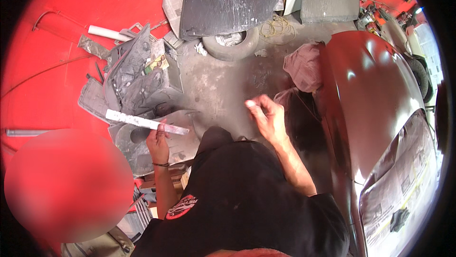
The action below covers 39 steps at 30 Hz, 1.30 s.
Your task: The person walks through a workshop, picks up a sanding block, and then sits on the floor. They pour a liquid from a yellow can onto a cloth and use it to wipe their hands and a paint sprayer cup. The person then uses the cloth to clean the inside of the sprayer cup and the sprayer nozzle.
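My left hand is closed around a long, flat whitish strip with dark smudges, held near its right end and pointing out to the left. It looks like a mixing stick or ruler, though I cannot tell which. In front of my body, my right hand is raised with the fingers curled and the thumb against them. Whatever may be inside those fingers is hidden. Beneath the strip lies a grey panel. To the right of my right hand stands a dark red car, its hood shiny.
Newspaper-like sheets mask the car's windshield, and crumpled plastic covers its front corner. A tire lies under a large dark panel. Dusty car parts lean by the red wall. A yellow cord coils on the floor.
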{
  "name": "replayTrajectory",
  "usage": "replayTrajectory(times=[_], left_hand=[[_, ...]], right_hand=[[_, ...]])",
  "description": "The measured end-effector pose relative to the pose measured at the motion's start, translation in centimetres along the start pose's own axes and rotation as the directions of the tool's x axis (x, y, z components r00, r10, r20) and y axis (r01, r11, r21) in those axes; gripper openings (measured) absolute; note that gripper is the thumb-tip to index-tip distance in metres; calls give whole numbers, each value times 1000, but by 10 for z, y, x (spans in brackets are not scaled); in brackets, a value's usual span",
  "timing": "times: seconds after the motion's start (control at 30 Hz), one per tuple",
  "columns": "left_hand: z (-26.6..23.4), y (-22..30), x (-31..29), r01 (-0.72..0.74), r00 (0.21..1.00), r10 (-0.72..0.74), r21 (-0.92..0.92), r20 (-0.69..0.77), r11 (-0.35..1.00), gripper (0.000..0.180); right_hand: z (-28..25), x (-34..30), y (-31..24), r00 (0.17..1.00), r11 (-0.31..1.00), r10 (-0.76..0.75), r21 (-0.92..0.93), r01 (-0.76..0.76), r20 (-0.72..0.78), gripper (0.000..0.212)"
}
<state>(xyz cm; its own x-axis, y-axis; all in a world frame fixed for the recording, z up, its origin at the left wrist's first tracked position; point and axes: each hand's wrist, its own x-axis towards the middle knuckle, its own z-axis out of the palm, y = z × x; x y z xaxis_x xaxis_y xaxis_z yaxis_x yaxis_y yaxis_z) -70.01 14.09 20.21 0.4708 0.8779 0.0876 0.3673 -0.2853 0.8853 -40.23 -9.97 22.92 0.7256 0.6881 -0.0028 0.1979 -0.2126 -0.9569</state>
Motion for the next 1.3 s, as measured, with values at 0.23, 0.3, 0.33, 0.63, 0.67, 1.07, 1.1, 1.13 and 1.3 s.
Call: replayTrajectory(times=[0.23,0.3,0.33,0.63,0.67,1.07,1.1,1.13,1.3], left_hand=[[48,-36,135,89,993,-93,57,73,994,32],[76,-47,192,88,988,-86,-10,130,996,31],[88,-56,223,58,983,-70,80,167,995,30],[252,32,475,-258,718,109,118,687,959,23],[270,39,494,-302,683,110,142,722,943,22],[314,-195,587,-427,423,-651,772,630,470,43],[316,-182,581,-381,412,-693,802,592,460,43],[316,-177,575,-332,410,-713,821,570,465,43],[402,-127,618,-320,410,-693,805,593,499,42]], right_hand=[[21,166,57,977,830,213,527,-182,1,46],[24,209,73,964,680,259,699,-222,54,29],[27,230,83,957,641,284,732,-232,54,29],[-21,358,63,863,412,506,880,-237,-5,41],[-29,367,66,861,458,505,862,-217,-51,40],[-149,466,162,826,847,484,389,-362,-287,35],[-172,482,158,823,867,490,264,-423,-289,39],[-183,493,157,816,858,513,141,-494,-266,43],[-247,532,189,810,852,518,81,-517,-274,41]])
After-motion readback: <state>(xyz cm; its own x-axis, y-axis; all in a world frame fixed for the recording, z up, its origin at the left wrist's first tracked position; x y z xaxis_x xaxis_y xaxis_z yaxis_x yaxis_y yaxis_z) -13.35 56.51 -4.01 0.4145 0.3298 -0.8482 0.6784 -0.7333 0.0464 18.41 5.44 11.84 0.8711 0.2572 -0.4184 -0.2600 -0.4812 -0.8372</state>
